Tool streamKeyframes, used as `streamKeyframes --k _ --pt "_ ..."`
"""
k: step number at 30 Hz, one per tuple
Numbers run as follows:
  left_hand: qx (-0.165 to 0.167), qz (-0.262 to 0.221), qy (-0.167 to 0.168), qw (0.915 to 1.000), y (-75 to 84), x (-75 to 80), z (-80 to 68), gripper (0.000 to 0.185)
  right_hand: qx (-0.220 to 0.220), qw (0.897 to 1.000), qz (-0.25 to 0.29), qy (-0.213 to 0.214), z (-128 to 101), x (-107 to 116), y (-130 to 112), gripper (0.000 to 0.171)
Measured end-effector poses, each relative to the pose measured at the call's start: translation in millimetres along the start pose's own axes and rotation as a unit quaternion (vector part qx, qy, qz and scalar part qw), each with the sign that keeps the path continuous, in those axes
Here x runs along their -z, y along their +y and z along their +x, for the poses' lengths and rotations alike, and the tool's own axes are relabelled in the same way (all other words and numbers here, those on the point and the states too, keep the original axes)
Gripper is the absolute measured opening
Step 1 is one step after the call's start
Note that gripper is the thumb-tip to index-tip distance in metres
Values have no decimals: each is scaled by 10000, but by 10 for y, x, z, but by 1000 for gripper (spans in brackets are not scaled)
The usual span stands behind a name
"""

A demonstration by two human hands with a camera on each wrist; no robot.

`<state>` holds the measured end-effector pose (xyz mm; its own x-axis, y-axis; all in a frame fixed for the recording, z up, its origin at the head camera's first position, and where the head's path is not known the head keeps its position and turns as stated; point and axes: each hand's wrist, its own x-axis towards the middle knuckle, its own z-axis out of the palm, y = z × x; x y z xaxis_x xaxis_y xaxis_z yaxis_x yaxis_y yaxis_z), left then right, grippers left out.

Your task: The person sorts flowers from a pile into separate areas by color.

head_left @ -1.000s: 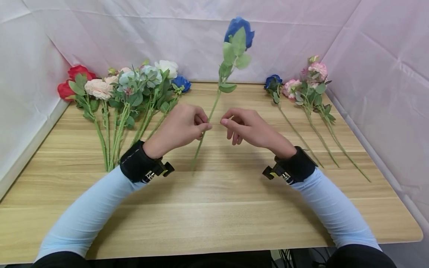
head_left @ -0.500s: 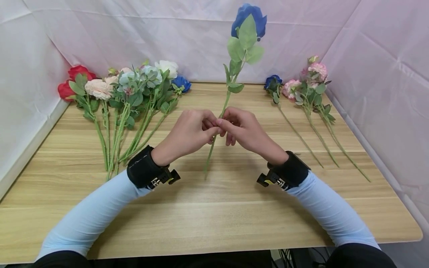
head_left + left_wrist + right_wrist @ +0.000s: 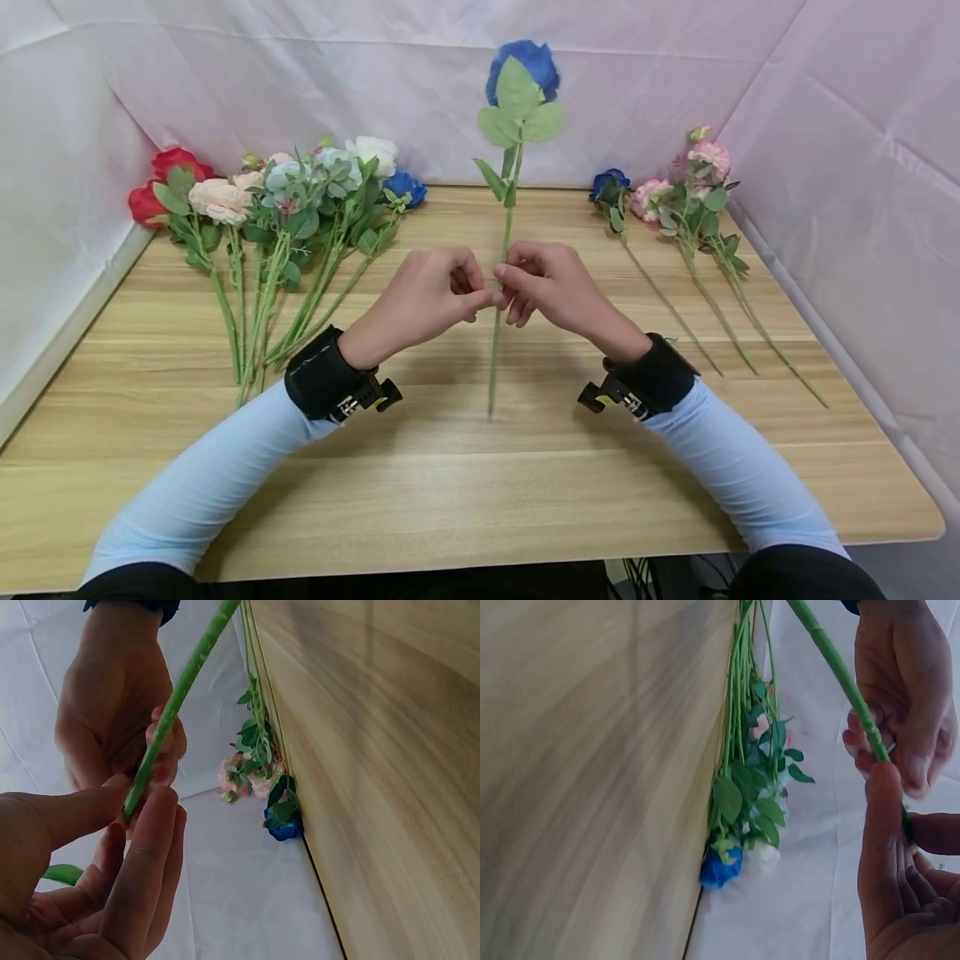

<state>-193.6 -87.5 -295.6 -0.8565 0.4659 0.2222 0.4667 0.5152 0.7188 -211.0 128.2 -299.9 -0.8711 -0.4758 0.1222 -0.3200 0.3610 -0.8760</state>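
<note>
A blue artificial rose (image 3: 534, 70) with green leaves stands nearly upright in front of me, its bloom high against the white cloth. My left hand (image 3: 429, 292) pinches its green stem (image 3: 180, 690) between thumb and fingers from the left. From the other side my right hand (image 3: 551, 283) pinches the same stem, thumb and forefinger meeting on it in the right wrist view. Both hands are close together, and the stem's lower end hangs below them, near the tabletop. The exact spot under the left fingertips is partly hidden.
On the wooden table (image 3: 450, 508), red, cream, pale blue, white and blue flowers (image 3: 300, 192) lie at the left. Another blue rose (image 3: 611, 179) and pink flowers (image 3: 708, 158) lie at the right. White cloth walls (image 3: 300, 67) enclose the back and sides.
The right hand, apart from the stem at first, has come to grip it. The rose moved right with the left hand, then its bloom tipped back leftward and lower, leaving the stem straighter.
</note>
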Motion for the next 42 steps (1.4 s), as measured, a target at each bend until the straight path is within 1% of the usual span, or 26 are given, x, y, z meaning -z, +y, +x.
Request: streamKeyframes --k 2,4,8,11,13,15,18,20,24,28,31,34,37,39,42 --pt "-28 41 53 10000 -2 24 -6 20 -204 9998 43 20 11 71 13 23" --pt "-58 40 127 9999 -3 46 -13 22 -379 9992 23 139 21 174 32 22" --pt "-116 87 288 9995 -20 89 -29 23 -525 9964 -140 647 28 490 96 20" --pt "-161 131 380 9991 -40 117 -25 23 -637 9906 -556 1075 -26 804 161 21" --pt "-160 155 389 9990 -48 133 -22 22 -842 9841 -1005 1196 -82 1016 210 25" --pt "-138 218 395 9989 -57 149 -20 23 -1081 9753 -1502 1207 -132 1203 269 28" --pt "-80 282 410 9987 -62 168 -26 24 -1435 9611 -2151 968 -168 1424 380 31" --pt "-63 296 425 9986 -67 178 -30 23 -1651 9506 -2508 786 -176 1521 465 31" --pt "-39 281 433 9987 -82 181 -30 23 -2026 9279 -3105 394 -181 1627 649 30" --pt "-86 317 419 9986 -108 177 -10 23 -2174 9055 -3644 67 -182 1676 806 31" --pt "-139 389 474 9980 -126 189 8 23 -2231 8894 -3991 1 -178 1701 876 36" --pt "-137 437 568 9973 -131 218 28 23 -2375 8762 -4193 -20 -170 1730 919 40" --pt "-87 448 590 9972 -141 236 37 23 -2489 8675 -4306 -2 -169 1740 969 40" --pt "-28 420 563 9975 -157 238 37 23 -2571 8656 -4297 17 -179 1733 1011 40" --pt "50 420 529 9977 -207 232 45 23 -2626 8641 -4292 155 -209 1708 1077 39"
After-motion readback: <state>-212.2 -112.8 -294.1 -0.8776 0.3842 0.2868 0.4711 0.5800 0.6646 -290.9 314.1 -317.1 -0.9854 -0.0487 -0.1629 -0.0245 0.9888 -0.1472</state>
